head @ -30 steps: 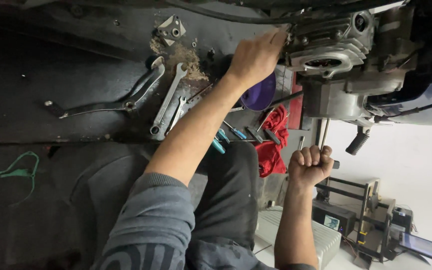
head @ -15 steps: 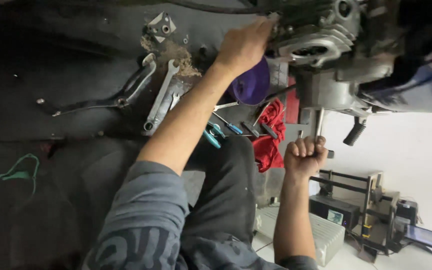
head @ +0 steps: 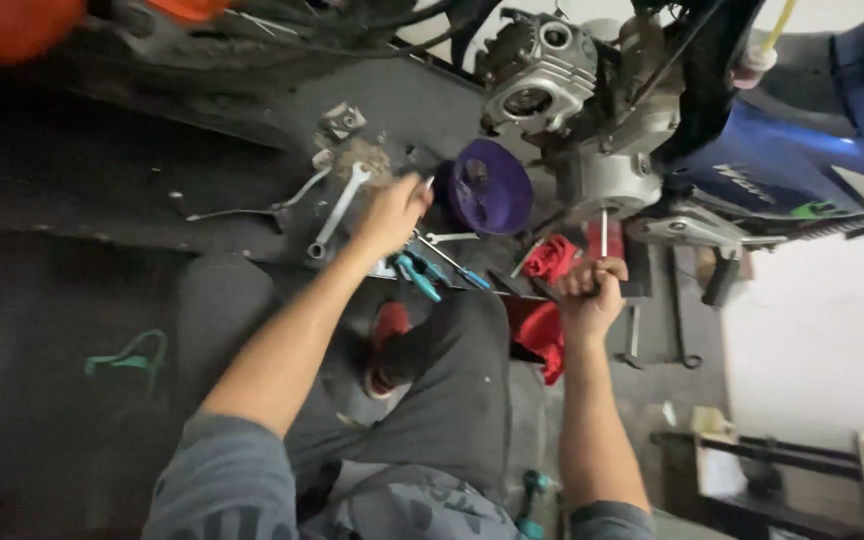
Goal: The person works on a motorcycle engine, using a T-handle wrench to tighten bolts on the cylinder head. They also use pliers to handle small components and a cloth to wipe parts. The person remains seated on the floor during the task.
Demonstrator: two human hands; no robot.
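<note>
Left hand point(head: 390, 213) is down on the dark floor mat point(head: 102, 210), with its fingers curled over small tools. It looks partly closed, but I cannot tell which tool it has hold of. Just beside it, on the far side, lies a long silver wrench point(head: 337, 210), and next to that a bent metal lever point(head: 252, 207). A round purple bowl point(head: 490, 186) sits right by the fingertips, so that side is tight. Blue-handled pliers point(head: 417, 275) lie just under the wrist.

Right hand point(head: 590, 290) is shut in a fist around a thin metal rod point(head: 604, 232). The rod points up to the grey engine point(head: 577, 110) of the motorbike and its tip meets the round engine cover. A red rag point(head: 550, 258) is bunched just beside this fist, and more red cloth lies below it. A black footpeg point(head: 720, 280) sticks out near the fist on the other side.

Between the two arms is the person's knee in dark trousers, so the hands are well apart. The mat edge runs along the floor to the left of the left arm, and that side has lots of room. A green cord point(head: 130, 355) lies there alone. Close to the engine, things are packed together, with little room to move.
</note>
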